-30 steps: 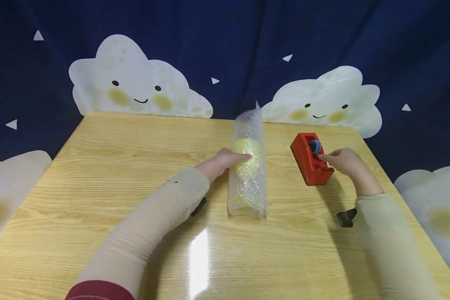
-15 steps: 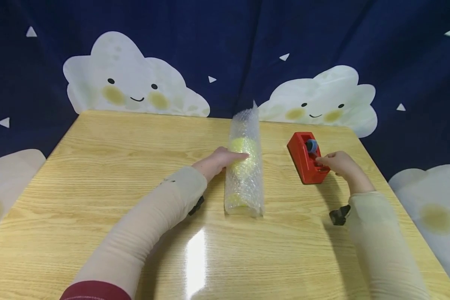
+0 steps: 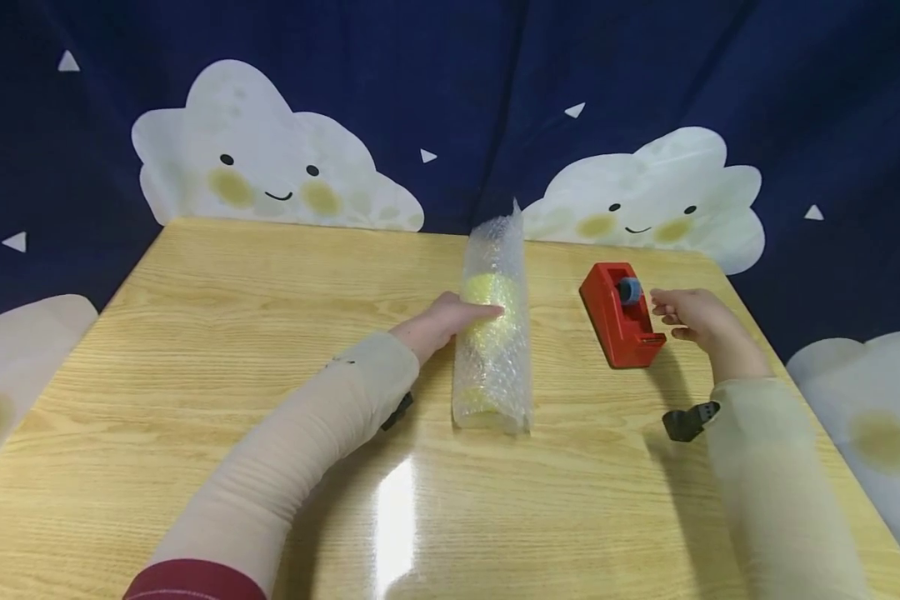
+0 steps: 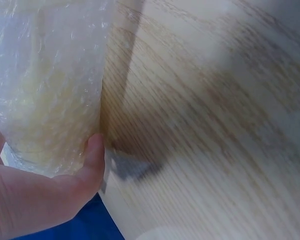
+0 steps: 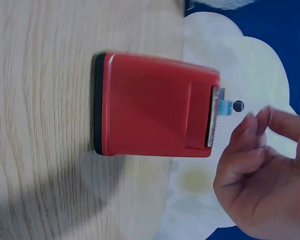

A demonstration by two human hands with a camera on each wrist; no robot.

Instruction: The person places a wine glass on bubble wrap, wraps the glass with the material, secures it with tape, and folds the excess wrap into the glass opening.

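Observation:
A roll wrapped in clear bubble wrap (image 3: 492, 371) lies lengthwise on the table, with something yellow showing through. My left hand (image 3: 450, 318) grips it at mid-length, the thumb over its top. In the left wrist view, thumb and fingers stand on opposite sides of the bubble wrap (image 4: 50, 100). To its right is a red tape dispenser (image 3: 621, 325) with a blue-cored tape roll (image 3: 630, 291). Just right of the dispenser hovers my right hand (image 3: 697, 317), fingers loosely bent. The right wrist view shows these fingers off the dispenser's serrated cutter (image 5: 213, 120), with nothing visible between them.
The wooden table (image 3: 217, 333) reaches back to a dark blue curtain (image 3: 480, 83) printed with smiling clouds. Black wrist cameras hang under both sleeves, the right camera (image 3: 688, 422) close above the tabletop. Light glares off the table's front middle.
My right hand has drawn back from inside the tape dispenser, up and to the right, its fingers loosening. The left hand and the bubble-wrapped roll have stayed put.

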